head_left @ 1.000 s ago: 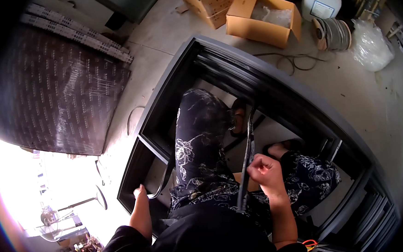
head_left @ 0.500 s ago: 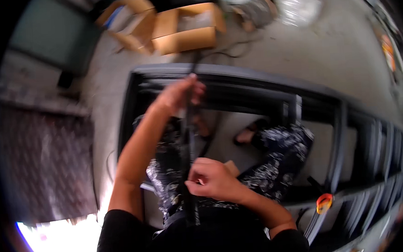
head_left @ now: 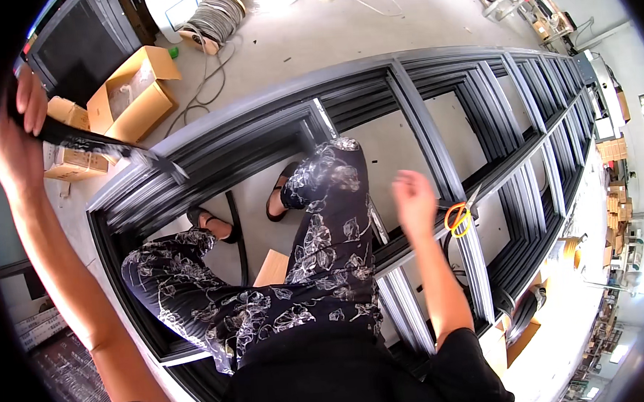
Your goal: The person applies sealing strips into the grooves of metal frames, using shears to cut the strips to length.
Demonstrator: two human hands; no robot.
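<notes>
At the far left, my left hand [head_left: 19, 138] is raised and closed around a long black strip [head_left: 86, 139]. From that hand the strip runs to the right, and its blurred end hangs over the corner of a dark grey metal frame [head_left: 207, 138]. My right hand [head_left: 415, 203] is over the frame's middle bars, slightly blurred, its fingers loosely bent and apart with nothing seen in them. Close to its right, a pair of scissors [head_left: 459, 219] with orange handles lies on a frame bar, blades pointing up and right. The hand does not touch them.
Stacked frames with many crossbars stretch away to the right. My legs are inside the nearest opening, beside a small wooden block [head_left: 271, 269]. Beyond stand an open cardboard box [head_left: 133, 95] and a cable spool [head_left: 215, 19] with loose cable on the floor.
The view has swung to the right. My left hand has moved far left with the strip. My right hand has let go of the strip and moved right, close to the scissors.
</notes>
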